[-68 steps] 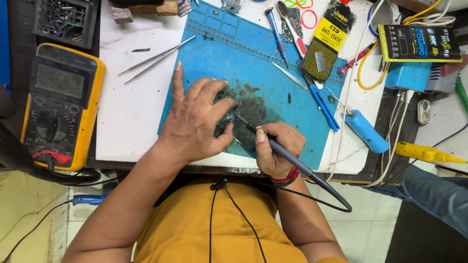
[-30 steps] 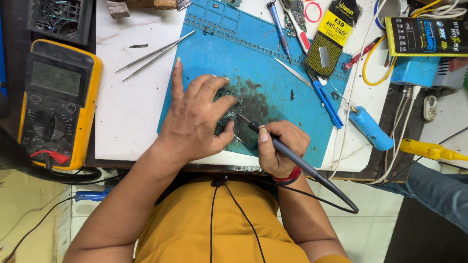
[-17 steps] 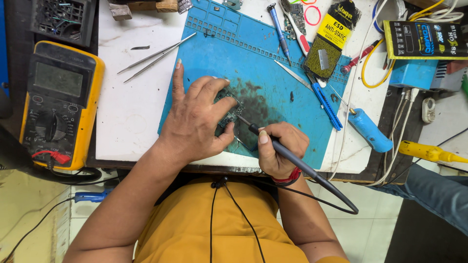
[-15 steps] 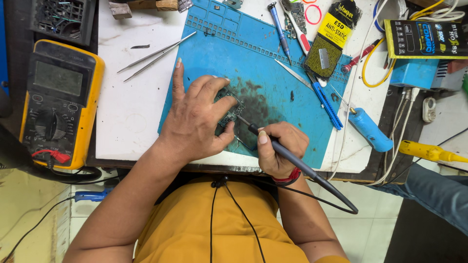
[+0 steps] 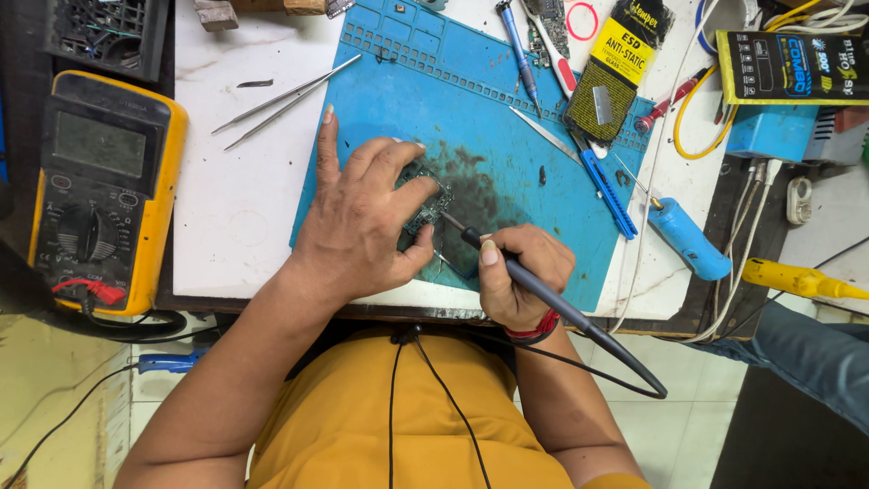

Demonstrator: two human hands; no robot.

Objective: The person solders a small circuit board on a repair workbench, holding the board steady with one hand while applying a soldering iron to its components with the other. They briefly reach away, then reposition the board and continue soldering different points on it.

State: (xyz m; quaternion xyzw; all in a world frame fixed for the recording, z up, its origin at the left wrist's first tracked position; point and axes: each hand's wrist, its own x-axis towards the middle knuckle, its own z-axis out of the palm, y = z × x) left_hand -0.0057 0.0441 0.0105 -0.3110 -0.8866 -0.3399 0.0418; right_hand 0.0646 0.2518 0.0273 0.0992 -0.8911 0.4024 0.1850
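A: What are the fingers doing?

B: The left hand point(image 5: 362, 217) lies flat with its fingers spread wide, fingertips and thumb pinning a small circuit board point(image 5: 425, 206) to the blue mat point(image 5: 507, 127). The right hand point(image 5: 520, 276) is curled tight around a soldering iron point(image 5: 534, 285), held like a pen, its tip at the board's right edge, just beside the left thumb.

A: And where does the board sit?

B: Near the mat's front edge, on a dark stained patch, close to the person's body. Most of it is hidden under the left fingers.

A: What lies further out?

B: Tweezers point(image 5: 285, 98) on the white table point(image 5: 226, 199) beyond the mat's left edge, a yellow meter point(image 5: 100, 186) at the table's left end, and a blue screwdriver point(image 5: 606, 186) toward the mat's right edge. The iron's cord point(image 5: 625, 380) loops off the front edge.

A: What could go wrong?

B: The tip is very near the thumb, so a slip could burn it. Uneven pressure could let the board skid, smearing solder across neighbouring contacts. The hanging cord could snag and drag the iron aside.
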